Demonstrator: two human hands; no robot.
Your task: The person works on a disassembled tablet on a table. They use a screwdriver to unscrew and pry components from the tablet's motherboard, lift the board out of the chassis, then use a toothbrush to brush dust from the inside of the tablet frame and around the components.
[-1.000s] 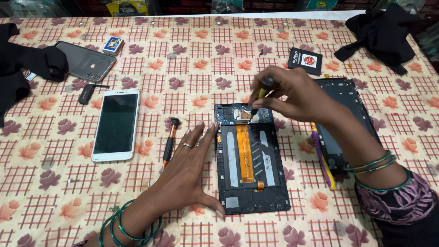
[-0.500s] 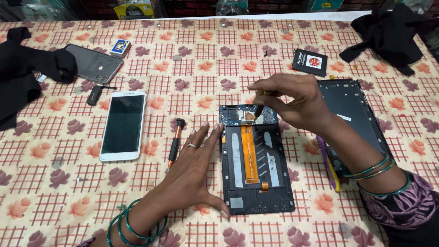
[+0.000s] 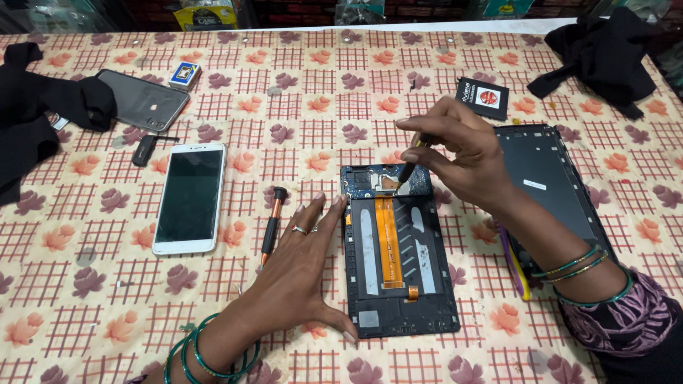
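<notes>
Head view: an opened tablet (image 3: 398, 249), back cover off, lies face down near the middle of the table (image 3: 320, 92), long axis running near to far. The left hand (image 3: 299, 277) lies flat, fingers spread, its fingertips and thumb against the tablet's left edge, steadying it; it grips nothing. The right hand (image 3: 455, 153) hovers over the tablet's far end, thumb and forefinger pinched narrow on a slim dark tool (image 3: 409, 169) whose tip rests on the circuit board (image 3: 384, 182) there. Judged from this, the step in hand is work at the board's top section, probably loosening a screw or lifting a connector; the tip is too small to say which. The next move would call for steady downward pressure, with the left hand keeping the frame from sliding. An orange ribbon cable (image 3: 388, 242) runs down the tablet's centre and looks exposed to a slip. The tablet's shell is the only container-like thing: it holds the board, the cable and grey strips, with no battery seen. A detached back cover (image 3: 548, 185) lies just right of it, partly under the right forearm. An orange screwdriver (image 3: 271, 220) lies just left of the left hand, a white phone (image 3: 191, 198) further left, a grey cover (image 3: 139, 99) far left, and black cloth (image 3: 605, 50) at the far right.
</notes>
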